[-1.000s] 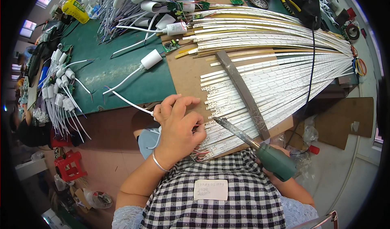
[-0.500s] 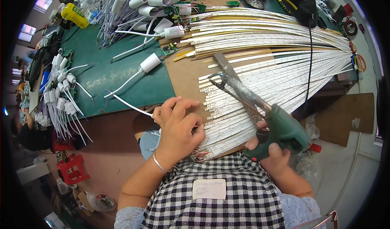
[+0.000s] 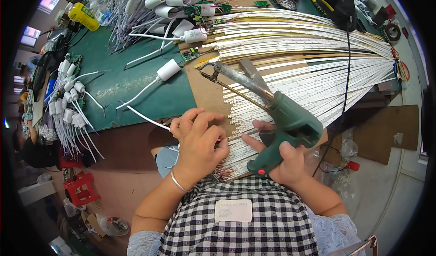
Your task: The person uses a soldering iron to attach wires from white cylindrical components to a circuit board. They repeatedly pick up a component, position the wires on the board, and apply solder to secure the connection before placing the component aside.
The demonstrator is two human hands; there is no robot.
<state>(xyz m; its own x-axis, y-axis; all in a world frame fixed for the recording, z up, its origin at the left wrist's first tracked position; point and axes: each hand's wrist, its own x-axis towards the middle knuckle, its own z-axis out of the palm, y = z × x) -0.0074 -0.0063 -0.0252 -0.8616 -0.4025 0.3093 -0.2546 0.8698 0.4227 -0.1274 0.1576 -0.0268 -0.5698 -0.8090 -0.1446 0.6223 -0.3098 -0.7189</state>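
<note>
My right hand (image 3: 290, 163) grips a green soldering gun (image 3: 295, 120) by its handle, with two fingers stretched past it over the strips. The gun's metal barrel (image 3: 243, 81) points up and left, and its bent tip is above the brown board (image 3: 206, 90). My left hand (image 3: 200, 142) is curled with thumb and fingers together at the left ends of the white LED strips (image 3: 272, 106). What its fingertips pinch is hidden. A white cable (image 3: 147, 119) runs up to this hand from the left. Thin red and white wires (image 3: 222, 172) lie below its fingers.
On the green table (image 3: 136, 83) lies a white cylindrical housing (image 3: 168, 70) with its cable. A pile of similar cables (image 3: 131, 20) and a yellow bottle (image 3: 84, 17) are farther back. More cabled parts (image 3: 68, 101) hang at the left edge. A black cord (image 3: 347, 70) crosses the strips.
My right hand has moved the soldering gun left and slightly up, bringing its tip past the strip ends. My left hand has stayed in place.
</note>
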